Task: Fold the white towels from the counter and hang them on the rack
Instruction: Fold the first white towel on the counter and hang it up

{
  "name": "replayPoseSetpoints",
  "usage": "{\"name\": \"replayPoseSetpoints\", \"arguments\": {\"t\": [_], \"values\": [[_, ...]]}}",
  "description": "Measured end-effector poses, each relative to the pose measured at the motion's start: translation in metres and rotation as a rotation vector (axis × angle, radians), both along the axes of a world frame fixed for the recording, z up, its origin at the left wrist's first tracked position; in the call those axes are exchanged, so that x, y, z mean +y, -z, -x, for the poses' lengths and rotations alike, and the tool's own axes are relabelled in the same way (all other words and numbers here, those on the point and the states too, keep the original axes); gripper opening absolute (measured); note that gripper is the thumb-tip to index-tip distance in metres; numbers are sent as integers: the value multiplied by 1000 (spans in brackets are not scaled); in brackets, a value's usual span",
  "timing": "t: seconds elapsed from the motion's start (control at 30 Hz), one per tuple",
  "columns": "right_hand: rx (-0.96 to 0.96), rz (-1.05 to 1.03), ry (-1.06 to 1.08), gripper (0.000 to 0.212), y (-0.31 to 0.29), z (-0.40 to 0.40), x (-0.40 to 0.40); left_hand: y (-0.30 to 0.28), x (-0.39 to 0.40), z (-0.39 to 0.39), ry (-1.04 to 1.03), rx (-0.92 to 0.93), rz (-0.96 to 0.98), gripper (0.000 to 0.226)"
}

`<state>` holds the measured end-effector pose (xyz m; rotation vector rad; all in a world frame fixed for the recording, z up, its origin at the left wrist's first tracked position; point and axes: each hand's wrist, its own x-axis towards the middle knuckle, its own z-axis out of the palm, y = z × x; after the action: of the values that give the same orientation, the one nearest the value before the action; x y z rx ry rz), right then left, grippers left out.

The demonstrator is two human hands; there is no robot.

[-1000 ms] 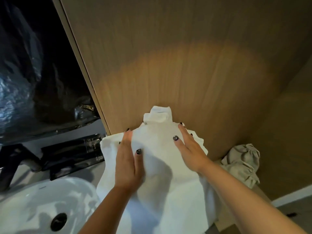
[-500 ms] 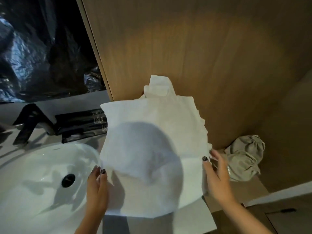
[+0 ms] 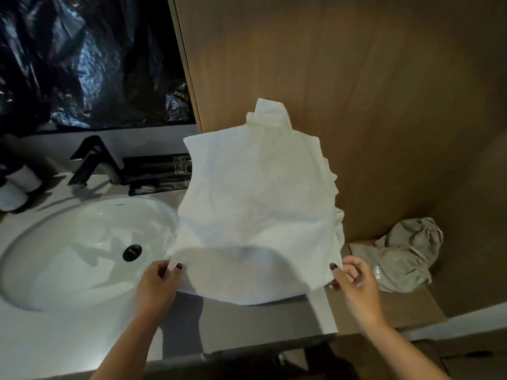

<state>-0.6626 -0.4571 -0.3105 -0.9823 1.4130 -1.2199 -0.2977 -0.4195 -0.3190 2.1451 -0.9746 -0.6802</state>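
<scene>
1. Towel (image 3: 255, 204): plain white, no pattern.
2. Sink basin (image 3: 76, 250): glossy white; drain (image 3: 132, 252) black.
3. Faucet (image 3: 92, 160): matte black.
4. Counter (image 3: 247, 325): grey.
5. Wall panel (image 3: 343, 64): brown wood grain.
6. Crumpled cloth (image 3: 403, 256): pale grey-beige.
7. Plastic sheeting (image 3: 82, 58): shiny black.
8. Nails on left hand (image 3: 156, 286) and right hand (image 3: 354, 281): dark polish.

Both forearms extended forward. Left hand (image 3: 157, 283) and right hand (image 3: 354, 281) level, apart, each pinching the towel (image 3: 258, 201) edge, thumb on top.
</scene>
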Motion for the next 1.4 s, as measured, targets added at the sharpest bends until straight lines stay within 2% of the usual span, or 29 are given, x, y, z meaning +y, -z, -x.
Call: {"name": "replayPoseSetpoints", "arguments": {"t": [0.07, 0.13, 0.23, 0.33, 0.43, 0.53, 0.67, 0.8, 0.9, 1.23, 1.4], "values": [[-39, -48, -49, 38, -5, 0, 2, 1, 2, 1, -18, 43, -28, 18], [-57, -104, -71, 26, -8, 2, 4, 0, 3, 1, -15, 89, -47, 25], [-58, -147, -4, 32, -5, 7, 9, -4, 5, -4, 71, 136, -46, 26], [-21, -156, 106, 10, -9, 9, 18, -10, 10, -13, 200, 157, -51, 28], [13, -158, 186, 12, -16, 9, 33, -19, 22, -25, 293, 165, -94, 43], [-10, -147, 220, 15, -29, 3, 53, -23, 39, -41, 335, 264, -82, 36], [-179, -151, 245, 16, -47, -13, 81, -35, 61, -58, 273, 489, -10, 23], [-419, -90, 304, 18, -63, -35, 104, -43, 77, -73, 275, 548, 70, 23], [-480, -54, 355, 18, -67, -49, 118, -45, 88, -83, 284, 573, 109, 25], [-283, -54, 398, 16, -56, -68, 162, -24, 122, -103, 228, 687, 72, 23], [-8, -92, 326, 18, -52, -75, 171, -19, 131, -112, 171, 714, 42, 24]]}}
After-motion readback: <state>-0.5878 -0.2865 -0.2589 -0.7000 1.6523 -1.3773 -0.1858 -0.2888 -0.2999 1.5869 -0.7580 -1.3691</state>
